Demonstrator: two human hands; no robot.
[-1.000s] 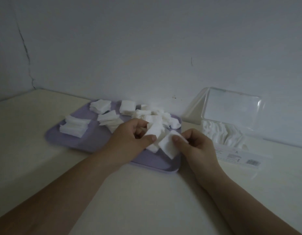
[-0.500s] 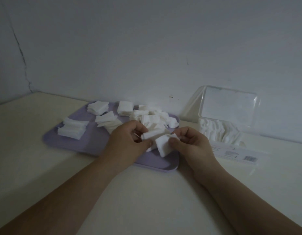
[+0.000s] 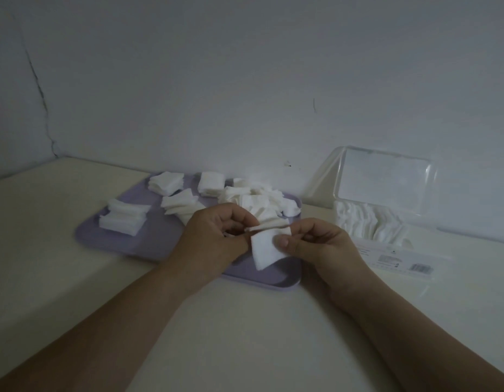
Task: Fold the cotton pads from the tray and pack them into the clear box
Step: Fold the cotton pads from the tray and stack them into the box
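A lilac tray (image 3: 149, 244) lies on the table with several loose stacks of white cotton pads (image 3: 123, 222) on it. Over the tray's near right corner both hands hold one white cotton pad (image 3: 265, 248). My left hand (image 3: 214, 236) pinches its upper left edge, fingers curled. My right hand (image 3: 321, 247) pinches the pad's right side with the thumb on its front face. The pad's top edge is bent over into a fold. To the right stands the clear box (image 3: 386, 250), lid up, with folded pads (image 3: 366, 224) packed inside.
The open lid (image 3: 383, 182) of the box leans against the wall behind it. A grey wall runs close behind tray and box, with a crack at the left. Bare cream table surface (image 3: 245, 335) stretches in front of the tray, under my forearms.
The hands have come closer together over the tray's near right corner. The pad has turned more upright, and its top edge has been bent over into a fold.
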